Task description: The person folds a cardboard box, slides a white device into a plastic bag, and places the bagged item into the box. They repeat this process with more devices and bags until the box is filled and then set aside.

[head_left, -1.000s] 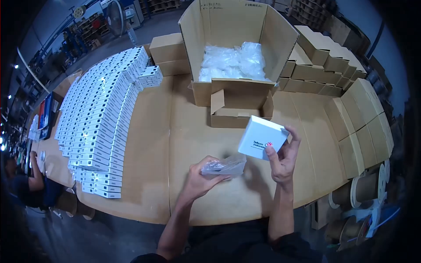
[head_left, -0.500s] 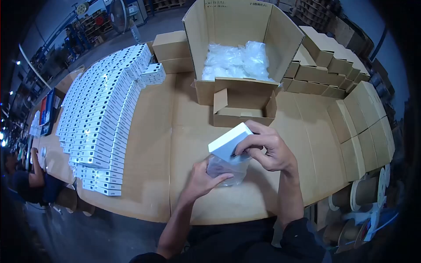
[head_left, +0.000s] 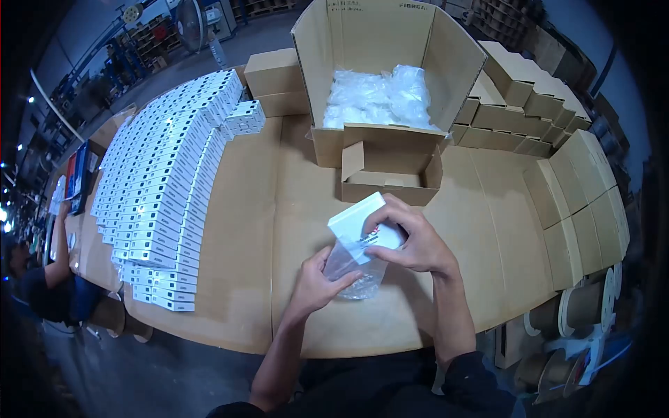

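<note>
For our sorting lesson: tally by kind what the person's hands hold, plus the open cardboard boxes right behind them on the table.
White box, gripped by the right hand: 1
Clear bag, held by the left hand: 1
Large open carton: 1
Small open carton: 1
Total: 4

The large open carton (head_left: pixel 376 42) at the back of the table carries printed letters along its top flap that read about "FIBREA". A red mark shows on the white box (head_left: pixel 359 223), but its print is too small to read. The labels on the rows of white boxes (head_left: pixel 164 181) are likewise too small.
</note>
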The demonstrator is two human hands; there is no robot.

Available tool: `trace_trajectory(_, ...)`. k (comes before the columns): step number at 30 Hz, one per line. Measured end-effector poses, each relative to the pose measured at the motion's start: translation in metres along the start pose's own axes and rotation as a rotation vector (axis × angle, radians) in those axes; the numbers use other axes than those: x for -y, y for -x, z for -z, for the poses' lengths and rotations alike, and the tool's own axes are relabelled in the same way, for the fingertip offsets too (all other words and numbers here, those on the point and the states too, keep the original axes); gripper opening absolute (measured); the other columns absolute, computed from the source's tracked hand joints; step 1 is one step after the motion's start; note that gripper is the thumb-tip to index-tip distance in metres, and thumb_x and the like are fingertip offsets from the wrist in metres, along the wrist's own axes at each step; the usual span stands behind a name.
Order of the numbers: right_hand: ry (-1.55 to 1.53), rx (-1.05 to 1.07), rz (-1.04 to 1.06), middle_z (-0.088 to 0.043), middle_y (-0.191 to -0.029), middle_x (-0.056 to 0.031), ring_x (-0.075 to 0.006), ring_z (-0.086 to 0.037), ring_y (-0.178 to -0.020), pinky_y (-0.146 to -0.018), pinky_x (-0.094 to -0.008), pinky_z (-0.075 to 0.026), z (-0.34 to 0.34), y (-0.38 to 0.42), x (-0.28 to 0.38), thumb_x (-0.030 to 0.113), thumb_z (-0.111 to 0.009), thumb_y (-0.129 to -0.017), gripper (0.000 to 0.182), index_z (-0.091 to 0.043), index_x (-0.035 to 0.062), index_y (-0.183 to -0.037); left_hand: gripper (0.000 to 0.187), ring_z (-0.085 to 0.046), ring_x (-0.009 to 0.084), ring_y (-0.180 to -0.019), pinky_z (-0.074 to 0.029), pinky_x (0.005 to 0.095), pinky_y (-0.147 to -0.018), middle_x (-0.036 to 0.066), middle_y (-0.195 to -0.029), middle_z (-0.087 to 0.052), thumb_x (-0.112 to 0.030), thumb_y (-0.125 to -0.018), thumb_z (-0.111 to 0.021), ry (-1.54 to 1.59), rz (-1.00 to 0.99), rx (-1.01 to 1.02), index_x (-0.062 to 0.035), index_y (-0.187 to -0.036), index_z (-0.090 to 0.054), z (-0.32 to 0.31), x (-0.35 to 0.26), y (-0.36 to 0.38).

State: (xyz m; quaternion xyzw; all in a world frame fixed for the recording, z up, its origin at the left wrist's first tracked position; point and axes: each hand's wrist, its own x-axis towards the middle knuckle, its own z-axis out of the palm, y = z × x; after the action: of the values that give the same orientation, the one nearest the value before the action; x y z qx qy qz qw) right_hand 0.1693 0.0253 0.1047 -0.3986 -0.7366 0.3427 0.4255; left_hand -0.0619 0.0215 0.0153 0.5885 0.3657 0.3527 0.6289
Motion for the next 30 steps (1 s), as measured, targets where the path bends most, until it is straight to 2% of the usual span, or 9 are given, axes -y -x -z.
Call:
trace_trajectory(4, -0.072, -0.081, -0.082, -0.062, -0.099, -0.0055, -0.0185, -0.062, -0.093, -0.080, -0.0326, -0.049, -0.001, 0.005, -0.003, 0.003, -0.080, -0.079, 0.024, -0.070, 0.0052, -0.101, 0.046, -0.066, 0.0120, -0.102, -0.054, 0.0314, -0.092, 0.009, -0.112, -0.072, -0.011, -0.087, -0.082, 0.047, 0.031, 0.023, 0.0047, -0.126, -0.063, -0.001, -0.006, 0.000)
trace_trajectory(5, -0.147, -0.124, -0.088, -0.066, -0.100, -0.0061, -0.0157, -0.063, -0.094, -0.084, -0.0310, -0.050, -0.003, 0.005, -0.003, 0.003, -0.073, -0.088, 0.015, -0.072, 0.0024, -0.103, 0.046, -0.066, 0.0121, -0.102, -0.053, 0.0315, -0.092, 0.009, -0.112, -0.072, -0.010, -0.087, -0.081, 0.064, 0.033, 0.020, 0.0052, -0.127, -0.062, -0.001, -0.006, 0.001)
trace_trajectory(9, -0.248, -0.121, -0.163, -0.070, -0.106, -0.0085, -0.0141, -0.064, -0.099, -0.088, -0.0305, -0.051, -0.006, 0.003, -0.007, 0.002, -0.056, -0.099, 0.022, -0.072, 0.0010, -0.114, 0.048, -0.065, 0.0142, -0.108, -0.052, 0.0330, -0.096, 0.010, -0.116, -0.071, -0.007, -0.089, -0.079, 0.126, 0.059, 0.013, 0.0054, -0.132, -0.060, -0.002, -0.003, 0.000)
trace_trajectory(12, -0.259, -0.156, -0.275, -0.070, -0.109, -0.0072, -0.0117, -0.064, -0.098, -0.085, -0.0280, -0.052, -0.012, 0.002, -0.002, 0.001, -0.056, -0.099, 0.025, -0.069, 0.0010, -0.121, 0.048, -0.065, 0.0153, -0.111, -0.052, 0.0337, -0.099, 0.011, -0.120, -0.070, -0.005, -0.090, -0.077, 0.148, 0.034, -0.015, 0.0052, -0.133, -0.059, -0.005, -0.009, 0.000)
trace_trajectory(13, -0.320, -0.208, -0.251, -0.068, -0.112, -0.0071, -0.0108, -0.064, -0.095, -0.083, -0.0266, -0.053, -0.015, -0.001, 0.001, -0.003, -0.057, -0.098, 0.033, -0.062, 0.0011, -0.130, 0.047, -0.065, 0.0155, -0.111, -0.051, 0.0338, -0.099, 0.011, -0.121, -0.069, -0.004, -0.090, -0.077, 0.137, 0.036, -0.021, 0.0051, -0.133, -0.059, -0.004, -0.010, 0.000)
trace_trajectory(16, -0.309, -0.364, -0.207, -0.064, -0.112, -0.0071, -0.0106, -0.065, -0.095, -0.081, -0.0254, -0.054, -0.018, -0.003, -0.005, -0.006, -0.060, -0.096, 0.038, -0.056, 0.0018, -0.133, 0.047, -0.065, 0.0157, -0.112, -0.052, 0.0339, -0.100, 0.011, -0.121, -0.069, -0.003, -0.089, -0.077, 0.107, 0.030, -0.022, 0.0044, -0.132, -0.059, 0.001, -0.009, 0.000)
trace_trajectory(20, -0.563, -0.665, -0.112, -0.047, -0.114, -0.0085, -0.0144, -0.064, -0.104, -0.086, -0.0252, -0.058, -0.026, -0.004, -0.012, -0.007, -0.068, -0.094, 0.037, -0.041, 0.0018, -0.119, 0.048, -0.066, 0.0161, -0.109, -0.052, 0.0335, -0.099, 0.010, -0.120, -0.068, 0.000, -0.086, -0.079, 0.110, -0.016, -0.049, 0.0036, -0.130, -0.059, 0.001, -0.010, 0.004)
trace_trajectory(27, -0.607, -0.628, -0.115, -0.047, -0.111, -0.0069, -0.0117, -0.061, -0.098, -0.086, -0.0248, -0.058, -0.039, 0.007, -0.029, -0.006, -0.067, -0.096, 0.033, -0.039, 0.0042, -0.110, 0.049, -0.066, 0.0146, -0.109, -0.053, 0.0317, -0.097, 0.009, -0.116, -0.070, -0.003, -0.085, -0.082, 0.099, -0.051, -0.034, 0.0034, -0.129, -0.059, 0.000, -0.010, 0.004)
trace_trajectory(30, -0.598, -0.533, -0.090, -0.051, -0.110, -0.0070, -0.0079, -0.059, -0.091, -0.078, -0.0216, -0.056, -0.035, 0.010, -0.017, -0.003, -0.069, -0.096, 0.033, -0.040, 0.0044, -0.109, 0.051, -0.066, 0.0150, -0.109, -0.053, 0.0320, -0.097, 0.010, -0.117, -0.070, -0.004, -0.085, -0.083, 0.052, -0.076, -0.067, 0.0035, -0.129, -0.059, 0.001, 0.000, 0.001)
